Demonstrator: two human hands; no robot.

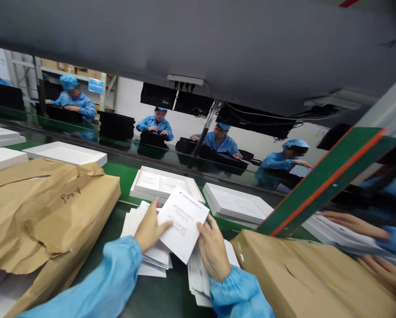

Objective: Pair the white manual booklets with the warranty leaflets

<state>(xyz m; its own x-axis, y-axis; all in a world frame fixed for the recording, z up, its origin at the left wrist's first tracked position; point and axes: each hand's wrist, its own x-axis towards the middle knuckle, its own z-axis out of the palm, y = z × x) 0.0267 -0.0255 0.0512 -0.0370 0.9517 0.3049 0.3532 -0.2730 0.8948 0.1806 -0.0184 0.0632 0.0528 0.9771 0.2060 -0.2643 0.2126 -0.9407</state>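
Observation:
Both my hands hold a white booklet (183, 223) printed "WARRANTY POLICY", tilted like a diamond above the green belt. My left hand (149, 229) pinches its left edge, thumb on top. My right hand (213, 249) grips its lower right edge, fingers curled. Under my left hand lies a fanned stack of white leaflets (153, 258). Another stack of printed sheets (198, 278) lies beneath my right hand. Just beyond the booklet sits an open white box (166, 182) with papers inside.
A brown paper-wrapped bundle (42, 212) marked in pen lies on the left; another brown bundle (310, 278) on the right. White box lids (237, 204) (65, 153) ride the conveyor. A co-worker's hands (366, 229) work at right. Several people in blue sit across the line.

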